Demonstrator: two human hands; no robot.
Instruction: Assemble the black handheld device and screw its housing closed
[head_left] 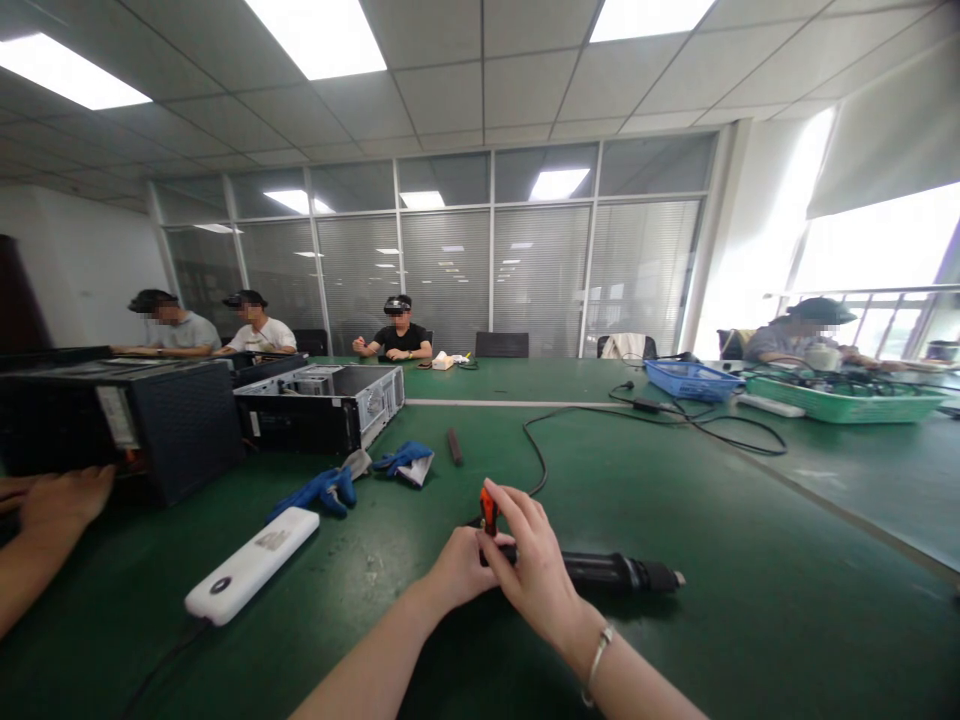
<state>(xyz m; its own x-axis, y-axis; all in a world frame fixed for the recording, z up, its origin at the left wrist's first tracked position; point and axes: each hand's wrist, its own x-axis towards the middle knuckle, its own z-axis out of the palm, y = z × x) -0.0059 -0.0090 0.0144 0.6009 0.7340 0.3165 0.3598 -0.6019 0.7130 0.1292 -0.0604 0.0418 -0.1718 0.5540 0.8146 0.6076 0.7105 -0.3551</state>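
Observation:
My left hand (456,572) is closed around the rear end of a black electric screwdriver (611,572), which lies low over the table with its metal tip to the right. A small orange-and-black screwdriver (489,508) stands upright above that end, its shaft hidden by my hands. My right hand (534,560), with a bracelet at the wrist, pinches this screwdriver with fingers and thumb. Where the small screwdriver's tip meets the tool cannot be seen.
Blue gloves (330,492), a white power strip (253,565) and a brown bar (454,447) lie on the green table. Computer cases (322,410) stand left, beside a co-worker's hand (67,500). A black cable (570,408), blue basket (691,382) and green basket (847,405) are right.

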